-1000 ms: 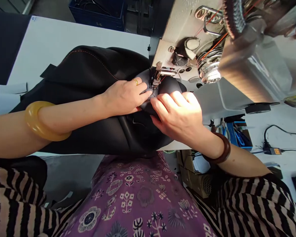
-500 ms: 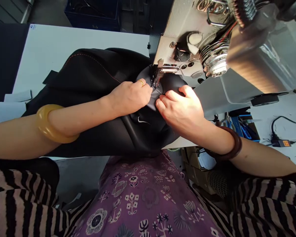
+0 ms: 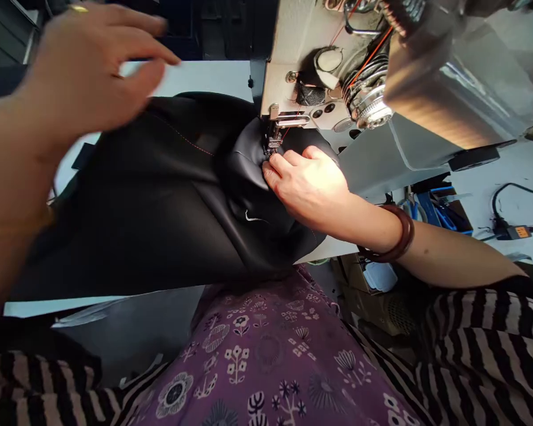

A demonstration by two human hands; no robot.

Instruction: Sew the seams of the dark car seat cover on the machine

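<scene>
Black leather-like material point(image 3: 151, 231) with a line of red stitching lies bunched on the sewing machine's white bed, and a small white tick-shaped mark shows on it. At the presser foot point(image 3: 274, 142), my right hand point(image 3: 308, 186) pinches a fold of this material, its fingertips close beside the foot. My left hand point(image 3: 98, 68) is in the air over the far left of the material, blurred by motion. Its fingers are stretched out and apart, with nothing seen in them. The sewing machine head point(image 3: 311, 65) stands above the fold, with red thread running through its tension discs.
On the right, blue-handled tools point(image 3: 444, 213) sit in a box, near a power cable with an orange-marked plug point(image 3: 515, 232). Cardboard boxes point(image 3: 355, 272) stand below the table edge. The purple flowered apron point(image 3: 266, 355) is close against the table front.
My left hand has let go of the material beside the presser foot and swung up and to the left. My right hand keeps its grip. The view has shifted slightly.
</scene>
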